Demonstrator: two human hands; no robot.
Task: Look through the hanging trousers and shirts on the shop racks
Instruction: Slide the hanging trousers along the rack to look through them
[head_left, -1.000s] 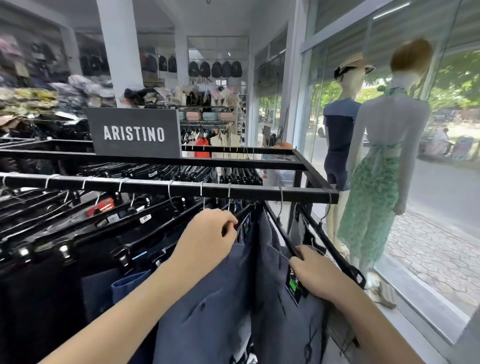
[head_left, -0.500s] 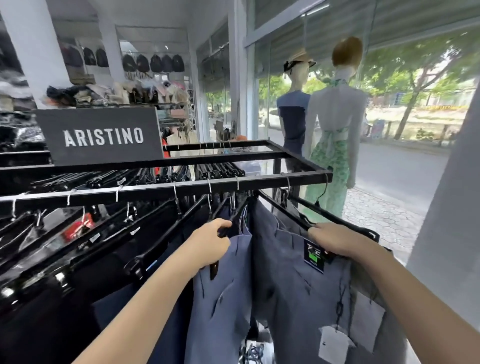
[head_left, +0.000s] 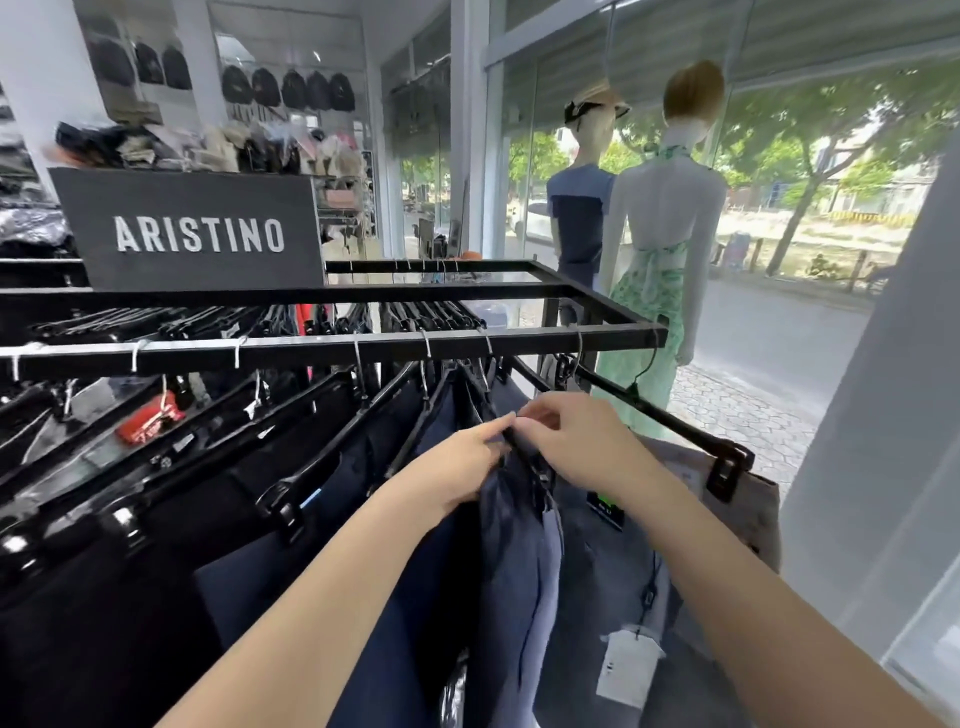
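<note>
A black metal rack (head_left: 332, 347) carries several pairs of trousers on black clip hangers. Black and navy trousers (head_left: 244, 499) fill the left part. A blue-grey pair (head_left: 519, 561) hangs in the middle, with grey trousers (head_left: 618, 571) bearing a white price tag (head_left: 626, 667) to its right. My left hand (head_left: 457, 462) and my right hand (head_left: 576, 447) meet at the top of the blue-grey pair, and both pinch its black hanger (head_left: 530, 462). A beige pair (head_left: 748, 499) hangs at the rack's right end.
A dark ARISTINO sign (head_left: 192, 234) stands on the rack's top. Two mannequins (head_left: 660, 244) face the shop window on the right. A white pillar (head_left: 883, 415) stands close at the right. Shelves of bags and caps (head_left: 249, 140) fill the back.
My right hand left the grey trousers' hanger and moved left to meet my left hand on the blue-grey pair's hanger. The view has turned further right.
</note>
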